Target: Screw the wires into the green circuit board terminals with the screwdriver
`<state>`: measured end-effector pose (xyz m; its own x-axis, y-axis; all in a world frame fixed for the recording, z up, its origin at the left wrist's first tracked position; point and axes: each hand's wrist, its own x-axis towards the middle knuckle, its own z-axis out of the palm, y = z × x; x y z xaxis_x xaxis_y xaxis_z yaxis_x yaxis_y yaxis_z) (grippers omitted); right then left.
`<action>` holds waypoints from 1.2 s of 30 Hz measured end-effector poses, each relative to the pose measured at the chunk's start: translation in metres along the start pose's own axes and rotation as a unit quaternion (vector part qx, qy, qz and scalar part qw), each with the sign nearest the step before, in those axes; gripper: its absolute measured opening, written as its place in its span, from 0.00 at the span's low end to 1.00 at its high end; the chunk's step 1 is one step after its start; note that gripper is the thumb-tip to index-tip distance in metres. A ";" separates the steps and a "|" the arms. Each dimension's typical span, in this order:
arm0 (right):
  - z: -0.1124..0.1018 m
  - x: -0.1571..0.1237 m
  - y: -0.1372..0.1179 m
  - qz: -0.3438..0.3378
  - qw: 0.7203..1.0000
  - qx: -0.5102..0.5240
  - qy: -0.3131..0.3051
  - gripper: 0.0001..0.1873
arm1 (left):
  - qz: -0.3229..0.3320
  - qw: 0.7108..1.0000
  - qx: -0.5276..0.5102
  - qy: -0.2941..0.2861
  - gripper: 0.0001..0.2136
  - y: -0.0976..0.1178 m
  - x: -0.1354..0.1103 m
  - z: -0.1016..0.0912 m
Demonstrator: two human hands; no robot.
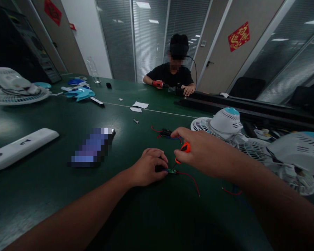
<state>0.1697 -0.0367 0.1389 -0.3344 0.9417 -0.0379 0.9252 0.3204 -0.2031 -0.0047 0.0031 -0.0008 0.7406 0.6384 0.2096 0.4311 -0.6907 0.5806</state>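
Note:
A small green circuit board [172, 171] lies on the dark green table, with a red wire [189, 176] trailing off to its right. My left hand [150, 166] is closed at the board's left end, its fingertips around that end and partly hiding it. Above the board, my right hand [196, 144] grips an orange-and-black-handled screwdriver [185, 148]. Its thin shaft slants down to the board; whether the tip touches cannot be made out. Just past my right fingertips is a small black part [165, 132] with red and blue wires.
White fan parts [225, 122] crowd the right side. On the left lie a phone [92, 146] and a long white case [23, 148]. Paper scraps [140, 104], blue fan blades [80, 93] and a plastic bottle [93, 71] sit farther back. Across the table, a person [171, 75] holds a red tool.

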 end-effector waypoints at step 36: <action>-0.001 0.001 -0.005 0.019 0.997 -0.072 0.003 0.19 | 0.004 1.000 -0.011 0.008 0.06 -0.001 0.000 0.000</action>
<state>0.1645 -0.0373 0.1408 -0.2984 0.9537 -0.0363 0.9534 0.2961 -0.0589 -0.0047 0.0039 -0.0015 0.7362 0.6377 0.2266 0.4129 -0.6885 0.5962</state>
